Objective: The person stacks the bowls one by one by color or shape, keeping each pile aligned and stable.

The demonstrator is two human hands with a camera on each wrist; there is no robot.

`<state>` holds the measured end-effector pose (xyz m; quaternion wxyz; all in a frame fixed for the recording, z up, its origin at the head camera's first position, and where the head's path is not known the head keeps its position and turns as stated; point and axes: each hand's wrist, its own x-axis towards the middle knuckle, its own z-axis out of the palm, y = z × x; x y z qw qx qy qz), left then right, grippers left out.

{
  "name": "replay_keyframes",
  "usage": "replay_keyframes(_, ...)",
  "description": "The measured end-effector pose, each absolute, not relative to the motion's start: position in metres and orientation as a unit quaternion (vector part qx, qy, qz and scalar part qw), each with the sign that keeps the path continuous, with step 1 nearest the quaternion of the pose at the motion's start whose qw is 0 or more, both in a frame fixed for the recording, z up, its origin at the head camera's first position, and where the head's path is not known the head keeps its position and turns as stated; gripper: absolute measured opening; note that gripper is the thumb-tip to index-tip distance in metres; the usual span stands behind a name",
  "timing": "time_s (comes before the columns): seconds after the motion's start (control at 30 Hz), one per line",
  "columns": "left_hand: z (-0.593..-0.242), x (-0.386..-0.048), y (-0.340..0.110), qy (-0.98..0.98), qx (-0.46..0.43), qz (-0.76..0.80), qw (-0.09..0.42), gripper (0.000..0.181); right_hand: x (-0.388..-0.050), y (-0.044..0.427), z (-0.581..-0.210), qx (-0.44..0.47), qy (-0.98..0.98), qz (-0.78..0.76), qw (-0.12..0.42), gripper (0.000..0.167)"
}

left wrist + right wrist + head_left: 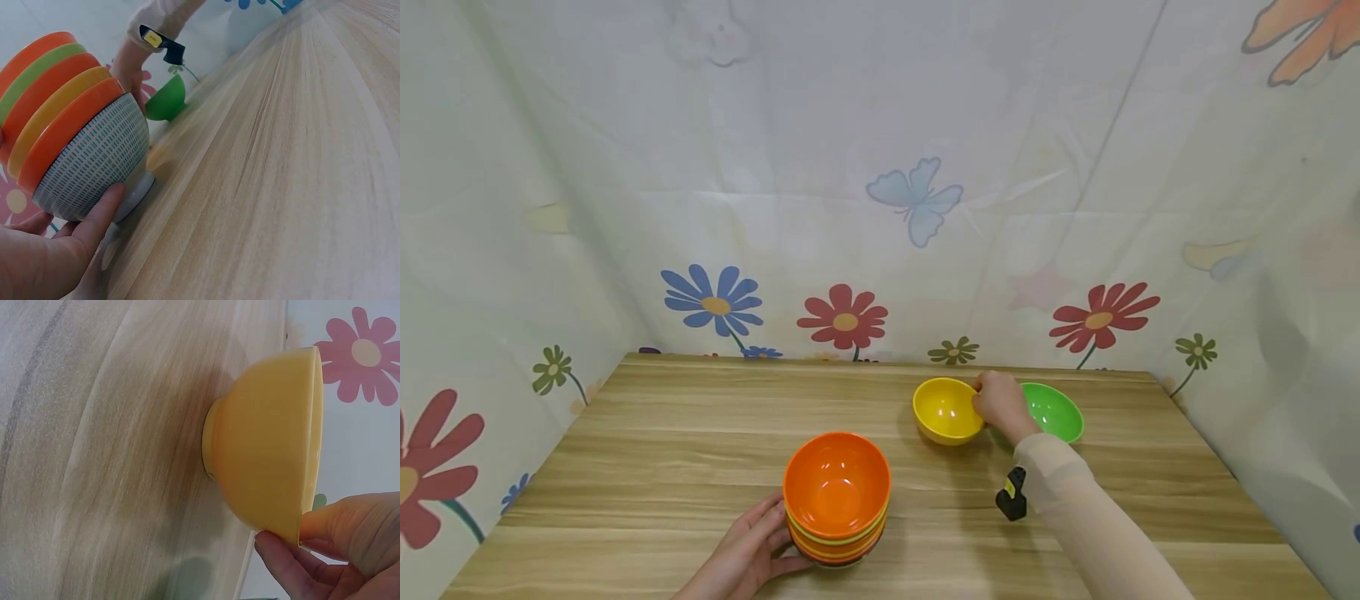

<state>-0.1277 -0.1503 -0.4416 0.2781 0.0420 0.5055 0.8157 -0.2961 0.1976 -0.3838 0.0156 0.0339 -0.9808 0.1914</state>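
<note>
My right hand (1002,406) pinches the rim of a yellow bowl (269,440) between thumb and fingers. In the right wrist view that bowl stands upright, its foot close to the tabletop; whether it touches is hard to tell. Nearer the front is a stack of nested bowls (837,492), orange on top, with green, yellow and orange rims below. The lowest, a white bowl with blue-green dashes (94,159), shows in the left wrist view. My left hand (748,546) holds the stack from its left side, thumb low against the patterned bowl.
A green bowl (1057,414) sits at the back right, partly hidden behind my right hand and wrist. Wood-grain tabletop (700,433) spreads around the bowls. A flower-printed curtain (760,208) hangs behind the table and on both sides.
</note>
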Motion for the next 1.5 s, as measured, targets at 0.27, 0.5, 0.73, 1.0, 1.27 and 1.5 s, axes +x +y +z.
replay_keyframes(0.27,-0.443,-0.129,-0.151,0.506,0.038,0.816,0.278,0.067,-0.297,0.195,-0.384,0.028,-0.981,0.191,0.013,0.022)
replay_keyframes(0.5,-0.443,-0.129,-0.152,0.504,0.039,0.817,0.278,0.065,-0.298,0.194,-0.384,0.02,-0.98,0.196,0.006,0.021)
replay_keyframes(0.73,-0.443,-0.13,-0.15,0.503,0.044,0.818,0.278,0.064,-0.299,0.194,-0.384,0.022,-0.982,0.186,0.013,0.025)
replay_keyframes(1.0,-0.443,-0.13,-0.149,0.503,0.047,0.817,0.277,0.065,-0.301,0.194,-0.39,0.03,-0.984,0.174,0.031,0.027)
replay_keyframes(1.27,-0.443,-0.129,-0.15,0.505,0.041,0.816,0.277,0.062,-0.296,0.192,-0.383,0.075,-0.983,0.159,0.059,0.025)
replay_keyframes(1.5,-0.442,-0.129,-0.151,0.506,0.043,0.816,0.277,0.062,-0.289,0.186,-0.369,0.101,-0.982,0.149,0.058,0.025)
